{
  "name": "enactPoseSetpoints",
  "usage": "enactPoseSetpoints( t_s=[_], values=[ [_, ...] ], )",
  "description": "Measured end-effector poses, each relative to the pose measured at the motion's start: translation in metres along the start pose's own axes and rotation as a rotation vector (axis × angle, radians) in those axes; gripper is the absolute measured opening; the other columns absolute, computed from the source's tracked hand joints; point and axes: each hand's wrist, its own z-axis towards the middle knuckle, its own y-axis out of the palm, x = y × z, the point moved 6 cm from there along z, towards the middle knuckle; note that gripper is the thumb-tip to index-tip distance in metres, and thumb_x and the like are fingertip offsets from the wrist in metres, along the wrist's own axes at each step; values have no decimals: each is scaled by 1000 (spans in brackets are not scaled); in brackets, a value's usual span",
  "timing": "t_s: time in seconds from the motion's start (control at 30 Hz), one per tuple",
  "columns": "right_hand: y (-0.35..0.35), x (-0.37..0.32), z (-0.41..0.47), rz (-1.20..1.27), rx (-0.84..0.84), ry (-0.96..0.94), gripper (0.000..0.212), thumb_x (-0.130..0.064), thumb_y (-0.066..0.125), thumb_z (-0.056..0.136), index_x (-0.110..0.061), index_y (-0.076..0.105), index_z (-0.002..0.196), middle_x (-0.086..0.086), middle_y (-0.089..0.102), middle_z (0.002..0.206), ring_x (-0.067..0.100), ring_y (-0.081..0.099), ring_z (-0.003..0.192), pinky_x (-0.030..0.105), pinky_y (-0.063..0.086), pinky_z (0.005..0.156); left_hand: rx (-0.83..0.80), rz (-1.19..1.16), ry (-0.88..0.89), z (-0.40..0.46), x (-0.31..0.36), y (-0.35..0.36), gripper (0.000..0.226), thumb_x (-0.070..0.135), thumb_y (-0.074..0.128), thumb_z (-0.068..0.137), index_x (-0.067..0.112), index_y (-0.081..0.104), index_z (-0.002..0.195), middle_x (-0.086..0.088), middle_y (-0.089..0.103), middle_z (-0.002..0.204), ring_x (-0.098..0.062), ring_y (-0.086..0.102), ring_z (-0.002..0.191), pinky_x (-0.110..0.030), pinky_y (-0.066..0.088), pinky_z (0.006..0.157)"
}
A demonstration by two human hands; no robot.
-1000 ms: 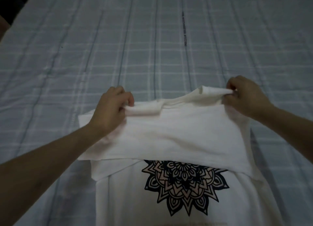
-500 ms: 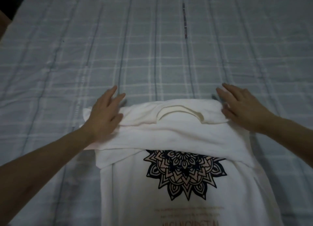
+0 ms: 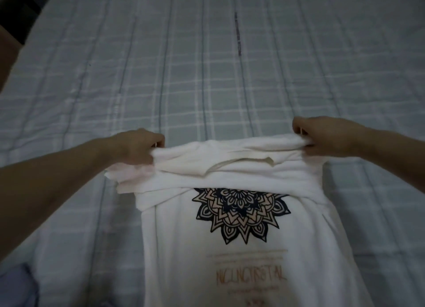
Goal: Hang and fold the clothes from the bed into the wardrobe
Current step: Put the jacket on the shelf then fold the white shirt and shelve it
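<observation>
Change: flat palms 0.5 s ago, now left hand (image 3: 138, 148) and right hand (image 3: 322, 136) pinch the T-shirt (image 3: 241, 237) top fold | Meaning: probably next fold toward hem | Bed (image 3: 207, 65) underneath

You see a white shirt (image 3: 253, 249) with a black-and-peach mandala (image 3: 239, 214) on a grey-blue bed (image 3: 207, 65) checked in white.

Matt white cloth T-shirt (image 3: 241, 249) on checked cloth bedsheet (image 3: 207, 65).

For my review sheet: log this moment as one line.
step: folding | item: white T-shirt on bed | left hand: grips folded top edge | right hand: grips folded top edge
</observation>
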Motion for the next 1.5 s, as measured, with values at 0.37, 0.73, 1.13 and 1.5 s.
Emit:
enactPoseSetpoints(
  t_s=[0.37,0.73,1.13,1.5],
  values=[
    [-14,-4,-130,-94,388,12,42,-19,81,64,-16,52,94,1,46,92,25,53,76,28,36,49,538,88,101,-105,69,-36,37,9,59,77,30,42,102,3,53,104,-25,55,90,-34,39,61],
    [142,-51,-209,-206,332,-45,28,-13,49,63,-17,45,90,9,49,91,31,53,71,40,42,55,470,270,313,-169,111,137,71,4,74,29,24,48,92,4,51,84,-21,55,64,-28,38,43],
    [131,-77,-170,70,397,174,58,-35,34,87,-15,42,141,12,36,149,29,36,133,47,27,106,604,-101,135,-137,115,124,44,37,31,91,19,56,122,-4,48,138,-26,46,125,-42,40,97],
    [143,-38,-155,138,36,298,83,-34,50,84,-24,5,153,5,24,153,30,27,135,51,30,104,223,-217,-76,-107,71,138,85,41,56,71,31,24,150,5,16,161,-15,8,148,-49,-2,117]
  ],
)
